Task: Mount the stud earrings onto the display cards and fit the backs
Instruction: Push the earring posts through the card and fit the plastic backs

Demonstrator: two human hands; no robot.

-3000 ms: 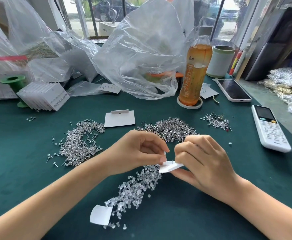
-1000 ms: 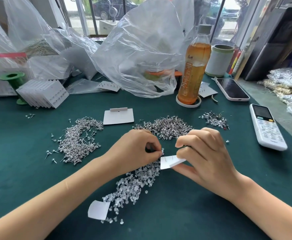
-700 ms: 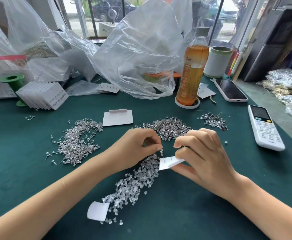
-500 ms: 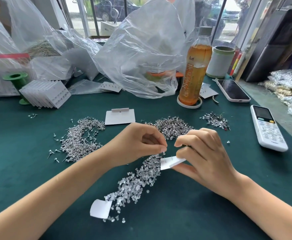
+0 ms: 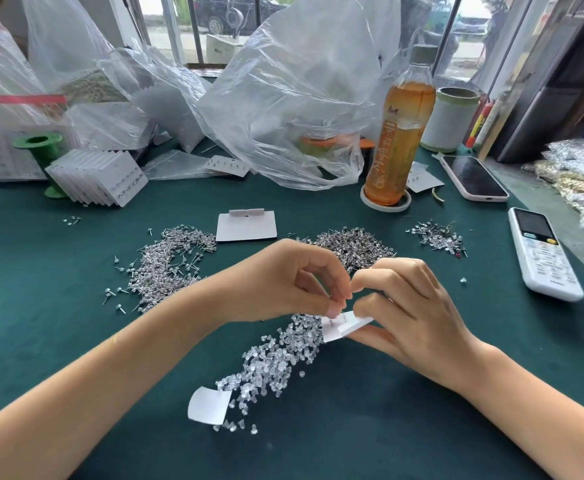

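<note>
- Your right hand (image 5: 408,317) grips a small white display card (image 5: 344,326) between thumb underneath and curled fingers on top, card tilted, just above the green table (image 5: 387,427).
- Thin stud posts stick up out of the card near its left edge.
- Your left hand (image 5: 283,285) has thumb and forefinger pinched together right over those posts; whatever is in the pinch is too small to make out.
- Clear earring backs (image 5: 273,362) lie in a strip under and below your hands, running down to a loose white card (image 5: 207,405).
- Stud earrings sit in two main piles: one left (image 5: 169,265), one behind your hands (image 5: 353,244), with a smaller scatter (image 5: 437,235) further right.
- Blank card (image 5: 246,226) lies flat between the piles; stack of filled cards (image 5: 100,176) far left.
- Tea bottle (image 5: 399,133), phone (image 5: 472,178) and white remote (image 5: 541,258) on the right; plastic bags (image 5: 283,91) at the back.
</note>
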